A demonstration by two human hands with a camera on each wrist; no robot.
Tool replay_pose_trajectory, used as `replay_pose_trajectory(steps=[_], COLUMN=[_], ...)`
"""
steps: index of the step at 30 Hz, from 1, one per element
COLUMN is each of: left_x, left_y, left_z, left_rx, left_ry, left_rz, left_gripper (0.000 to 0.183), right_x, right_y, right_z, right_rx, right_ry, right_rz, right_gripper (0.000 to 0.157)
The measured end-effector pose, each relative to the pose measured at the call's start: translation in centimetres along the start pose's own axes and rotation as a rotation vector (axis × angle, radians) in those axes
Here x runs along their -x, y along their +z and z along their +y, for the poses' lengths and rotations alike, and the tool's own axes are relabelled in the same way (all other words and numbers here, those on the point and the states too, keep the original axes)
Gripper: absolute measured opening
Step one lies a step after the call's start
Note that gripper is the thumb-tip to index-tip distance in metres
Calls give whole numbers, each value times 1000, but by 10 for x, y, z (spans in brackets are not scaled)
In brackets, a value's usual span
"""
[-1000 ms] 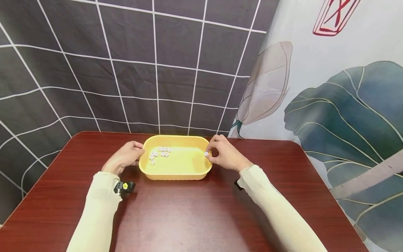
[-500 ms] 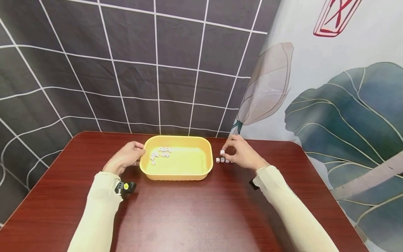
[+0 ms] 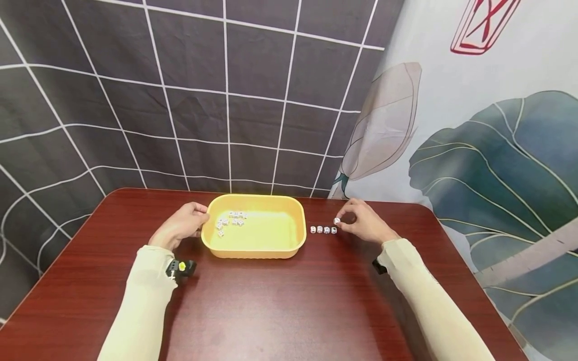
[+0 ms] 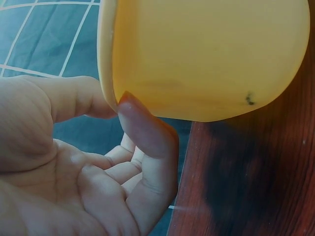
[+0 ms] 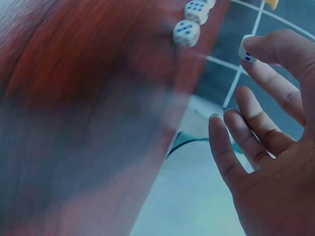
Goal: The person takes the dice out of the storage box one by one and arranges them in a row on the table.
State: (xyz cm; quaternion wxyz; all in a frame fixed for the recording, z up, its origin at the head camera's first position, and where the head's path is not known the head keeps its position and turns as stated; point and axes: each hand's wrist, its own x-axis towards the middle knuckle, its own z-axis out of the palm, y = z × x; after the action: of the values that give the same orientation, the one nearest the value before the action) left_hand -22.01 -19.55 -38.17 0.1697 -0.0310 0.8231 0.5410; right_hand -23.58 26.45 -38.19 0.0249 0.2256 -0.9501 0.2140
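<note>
Dice are the business of both hands here. A small white die with dark pips (image 3: 336,220) is pinched between the thumb and fingertips of the right hand (image 3: 367,225), held just above the red-brown wooden table (image 3: 289,311) at the right end of a short row of four white dice (image 3: 323,229). In the right wrist view the same die (image 5: 246,51) is seen clamped at the tip of the forefinger, while the other fingers (image 5: 231,152) are spread apart and loosely bent, touching nothing; two dice of the row (image 5: 192,23) are seen lying on the table surface beyond them. The row is laid from left to right just beside the right wall of a shallow yellow plastic tub with rounded corners (image 3: 271,250), apart from it.

The left rim of the tub is gripped by the left hand (image 3: 179,226). In the left wrist view the thumb (image 4: 74,98) and a fingertip (image 4: 147,132) are seen closed on the yellow rim (image 4: 106,64), with the remaining fingers curled into the palm.

A loose cluster of further white dice (image 3: 229,219) is gathered in the far left part of the tub. A small black and yellow device (image 3: 179,266) is worn at the left wrist, over a cream sleeve (image 3: 140,301).
</note>
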Motion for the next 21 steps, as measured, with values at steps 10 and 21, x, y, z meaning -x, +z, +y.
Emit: replay_pose_trajectory(steps=[10, 21], left_x=[-2, 1], left_y=[-1, 0], left_z=[0, 0], left_rx=[6, 0], left_ry=[2, 6], left_rz=[1, 2], left_gripper=[41, 41], right_x=[9, 8], right_y=[5, 17], right_z=[24, 28], right_rx=[20, 36], right_ry=[56, 59], right_rz=[-60, -78], right_gripper=[9, 11])
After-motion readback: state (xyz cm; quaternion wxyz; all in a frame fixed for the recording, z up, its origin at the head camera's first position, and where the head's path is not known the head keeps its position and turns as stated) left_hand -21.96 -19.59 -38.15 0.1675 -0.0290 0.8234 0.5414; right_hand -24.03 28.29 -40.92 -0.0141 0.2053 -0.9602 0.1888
